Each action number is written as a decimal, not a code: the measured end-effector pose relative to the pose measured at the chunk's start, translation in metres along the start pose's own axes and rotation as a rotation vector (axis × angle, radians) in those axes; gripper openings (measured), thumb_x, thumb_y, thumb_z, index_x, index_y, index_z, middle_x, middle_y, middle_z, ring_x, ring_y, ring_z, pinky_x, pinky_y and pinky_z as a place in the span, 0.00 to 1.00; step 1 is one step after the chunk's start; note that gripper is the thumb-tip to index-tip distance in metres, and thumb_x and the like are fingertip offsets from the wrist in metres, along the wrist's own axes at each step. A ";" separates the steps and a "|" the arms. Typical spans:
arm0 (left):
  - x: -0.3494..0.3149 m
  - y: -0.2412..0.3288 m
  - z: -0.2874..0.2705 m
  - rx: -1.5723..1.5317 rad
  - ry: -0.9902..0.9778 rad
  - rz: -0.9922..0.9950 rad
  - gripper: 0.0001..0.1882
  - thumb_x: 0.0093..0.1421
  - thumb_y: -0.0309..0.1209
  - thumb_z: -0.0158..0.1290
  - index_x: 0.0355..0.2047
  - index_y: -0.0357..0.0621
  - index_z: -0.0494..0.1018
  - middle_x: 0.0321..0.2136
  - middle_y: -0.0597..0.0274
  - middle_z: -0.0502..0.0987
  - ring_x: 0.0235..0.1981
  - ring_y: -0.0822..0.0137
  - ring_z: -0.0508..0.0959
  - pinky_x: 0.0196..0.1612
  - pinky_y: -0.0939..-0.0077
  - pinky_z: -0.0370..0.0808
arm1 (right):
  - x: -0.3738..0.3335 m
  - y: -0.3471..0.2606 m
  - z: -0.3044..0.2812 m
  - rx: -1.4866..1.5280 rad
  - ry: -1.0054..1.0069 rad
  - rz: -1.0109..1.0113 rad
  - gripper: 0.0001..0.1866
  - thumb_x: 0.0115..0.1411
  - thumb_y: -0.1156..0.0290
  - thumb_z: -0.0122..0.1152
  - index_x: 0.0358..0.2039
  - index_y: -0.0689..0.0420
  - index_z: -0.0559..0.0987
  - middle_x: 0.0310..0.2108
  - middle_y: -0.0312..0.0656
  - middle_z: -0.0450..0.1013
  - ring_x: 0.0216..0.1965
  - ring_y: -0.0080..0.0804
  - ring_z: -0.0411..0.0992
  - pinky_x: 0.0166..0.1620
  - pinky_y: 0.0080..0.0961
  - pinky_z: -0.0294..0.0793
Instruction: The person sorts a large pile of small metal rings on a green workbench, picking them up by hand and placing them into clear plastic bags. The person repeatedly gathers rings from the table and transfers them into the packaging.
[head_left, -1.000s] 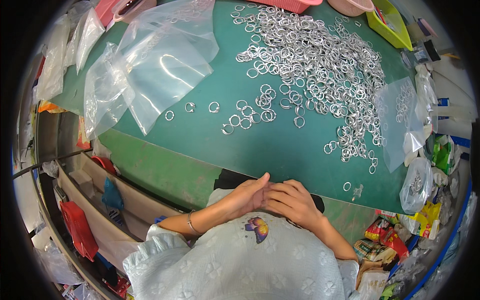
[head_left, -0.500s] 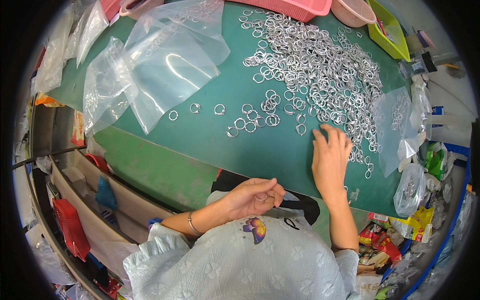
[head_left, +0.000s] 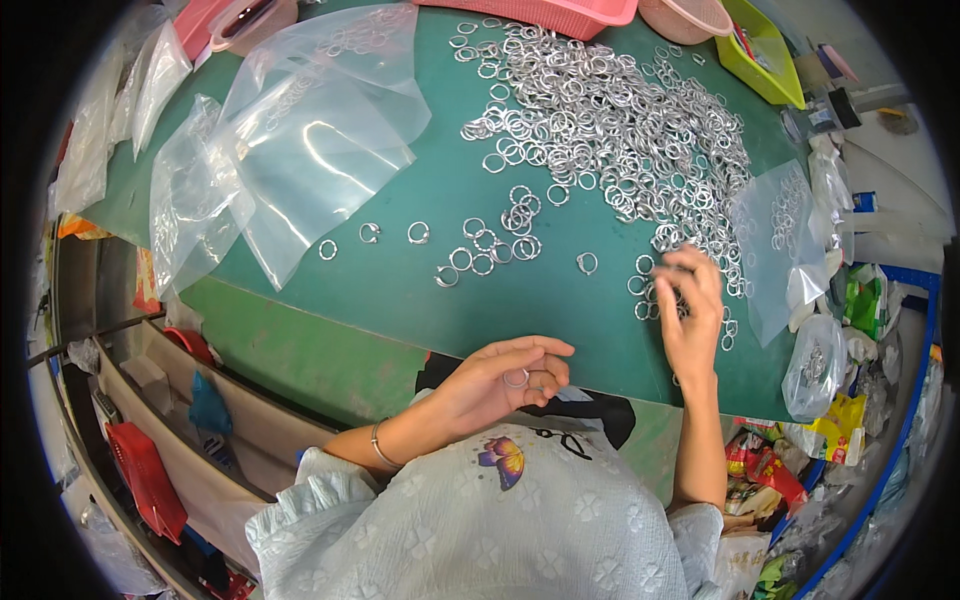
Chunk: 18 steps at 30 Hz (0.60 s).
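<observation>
A large heap of silver rings (head_left: 620, 120) lies on the green tabletop (head_left: 400, 310). My right hand (head_left: 693, 325) reaches over the heap's near right edge, thumb and fingers apart and slightly blurred, by several loose rings (head_left: 641, 288). Whether its fingertips touch a ring cannot be made out. Close to my body, my left hand (head_left: 505, 375) is turned partly palm up with its fingers curled, and a silver ring (head_left: 516, 378) shows among them. Between the hands and the heap lie a single ring (head_left: 587, 263) and a small cluster of rings (head_left: 483, 241).
Clear plastic bags (head_left: 310, 140) lie at the left, some with rings inside. Another flat bag (head_left: 775, 250) sits right of the heap, near a small bag of rings (head_left: 815, 370). A pink basket (head_left: 560, 14) and a green basket (head_left: 765, 60) stand along the far side.
My right hand has moved right, and a few rings have shifted beside it, leaving one ring alone. My left index finger has straightened somewhat. The whole view has shifted slightly.
</observation>
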<state>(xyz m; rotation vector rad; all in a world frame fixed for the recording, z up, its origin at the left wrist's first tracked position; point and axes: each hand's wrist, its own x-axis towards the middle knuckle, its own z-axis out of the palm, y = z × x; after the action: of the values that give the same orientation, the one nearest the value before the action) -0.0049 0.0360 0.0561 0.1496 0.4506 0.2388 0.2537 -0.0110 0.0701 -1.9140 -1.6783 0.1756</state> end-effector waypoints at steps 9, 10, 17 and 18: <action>0.005 0.003 -0.002 0.006 0.024 0.008 0.15 0.66 0.32 0.43 0.48 0.35 0.70 0.34 0.56 0.75 0.30 0.69 0.73 0.37 0.76 0.71 | 0.036 -0.033 0.051 -0.311 -0.153 -0.046 0.30 0.56 0.58 0.61 0.57 0.57 0.68 0.62 0.58 0.53 0.63 0.59 0.50 0.59 0.52 0.54; 0.004 0.004 -0.004 0.006 0.038 0.018 0.15 0.66 0.32 0.43 0.47 0.35 0.70 0.34 0.56 0.75 0.30 0.69 0.73 0.37 0.76 0.71 | 0.030 -0.043 0.049 -0.234 -0.203 -0.067 0.30 0.53 0.60 0.64 0.55 0.58 0.69 0.62 0.56 0.52 0.64 0.58 0.50 0.59 0.51 0.55; 0.000 0.011 -0.004 0.064 0.087 0.167 0.14 0.65 0.30 0.43 0.46 0.35 0.71 0.33 0.58 0.75 0.32 0.70 0.73 0.38 0.77 0.70 | -0.009 -0.056 0.032 -0.059 -0.335 -0.256 0.18 0.52 0.72 0.61 0.46 0.57 0.75 0.55 0.47 0.64 0.58 0.45 0.60 0.55 0.43 0.60; 0.000 0.013 -0.005 0.054 0.075 0.173 0.14 0.65 0.30 0.43 0.46 0.35 0.71 0.33 0.58 0.75 0.33 0.70 0.73 0.39 0.77 0.70 | -0.013 -0.048 0.030 -0.066 -0.295 -0.236 0.16 0.51 0.73 0.61 0.43 0.57 0.76 0.52 0.46 0.66 0.56 0.43 0.62 0.53 0.42 0.61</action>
<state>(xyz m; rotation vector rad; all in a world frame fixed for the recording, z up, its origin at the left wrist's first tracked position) -0.0097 0.0486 0.0537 0.2335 0.5194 0.4032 0.1957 -0.0118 0.0660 -1.7848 -2.1139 0.3257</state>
